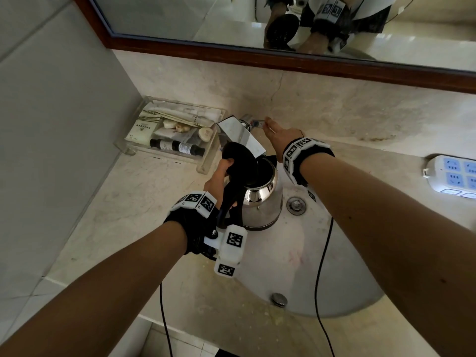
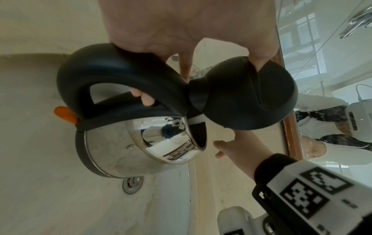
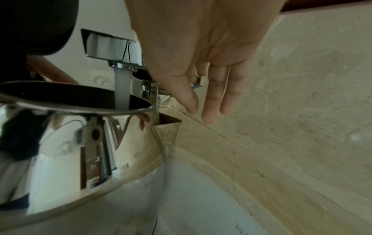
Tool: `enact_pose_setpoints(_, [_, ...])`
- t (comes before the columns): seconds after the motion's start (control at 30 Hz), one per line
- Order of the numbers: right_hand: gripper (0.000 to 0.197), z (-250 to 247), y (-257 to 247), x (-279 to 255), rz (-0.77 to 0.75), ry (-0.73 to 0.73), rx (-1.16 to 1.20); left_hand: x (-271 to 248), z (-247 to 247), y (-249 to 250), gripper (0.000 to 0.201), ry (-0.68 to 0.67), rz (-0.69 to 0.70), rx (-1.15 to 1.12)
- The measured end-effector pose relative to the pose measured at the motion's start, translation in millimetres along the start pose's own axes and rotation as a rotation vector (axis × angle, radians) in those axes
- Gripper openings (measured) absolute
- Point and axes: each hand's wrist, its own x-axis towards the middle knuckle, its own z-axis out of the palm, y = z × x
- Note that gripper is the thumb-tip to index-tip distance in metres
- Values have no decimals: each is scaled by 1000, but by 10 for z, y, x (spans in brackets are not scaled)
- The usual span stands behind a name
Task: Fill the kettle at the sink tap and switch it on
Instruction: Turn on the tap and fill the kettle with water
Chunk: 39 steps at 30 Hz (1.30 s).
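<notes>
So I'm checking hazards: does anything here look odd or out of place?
Yes: a white power strip lies on the stone counter beside the basin, where water runs from the chrome tap.

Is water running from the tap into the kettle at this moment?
Yes: the right wrist view shows a white stream falling from the tap straight into the open mouth of the kettle.
</notes>
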Motion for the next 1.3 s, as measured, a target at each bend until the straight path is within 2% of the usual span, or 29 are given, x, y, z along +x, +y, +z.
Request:
enact_pose_setpoints(0.13, [76, -25, -15, -43, -2, 19, -25, 3, 4, 35, 66, 16, -56, -40])
enact_pose_setpoints(0.27, [77, -41, -31, -67, -5, 28, -42, 6, 17, -13, 72, 21, -22, -14])
enact_pose_setpoints(0.43, [75, -25, -30, -38, 2, 35, -13, 22, 21, -15, 65, 31, -39, -48])
enact_pose_setpoints(0.7, [81, -19, -68, -20, 26, 29, 39, 78, 29, -47, 43, 38, -97, -78])
enact_pose_setpoints(0.8, [80, -34, -73, -36, 29, 29, 37, 81, 43, -41, 47, 37, -77, -78])
enact_pose_setpoints(0.93, [83, -31, -58, -36, 22, 19, 32, 83, 38, -7, 36, 60, -122, -143])
enact_pose_setpoints(1.03, [82, -32, -56, -38, 20, 24, 27, 56, 47, 21, 64, 48, -105, -137])
enact_pose_setpoints(1.07, [81, -36, -53, -41, 20, 27, 28, 55, 52, 30, 67, 54, -103, -135])
enact_pose_setpoints(1.13, [81, -29, -52, -39, 19, 27, 27, 49, 48, 26, 60, 57, -106, -129])
enact_pose_setpoints(1.2, [88, -28, -55, -29, 23, 19, 27, 56, 37, 4, 45, 65, -115, -130])
enact_pose_setpoints(1.3, [93, -36, -64, -24, 30, 8, 30, 17, 32, 39, 50, 56, -94, -84])
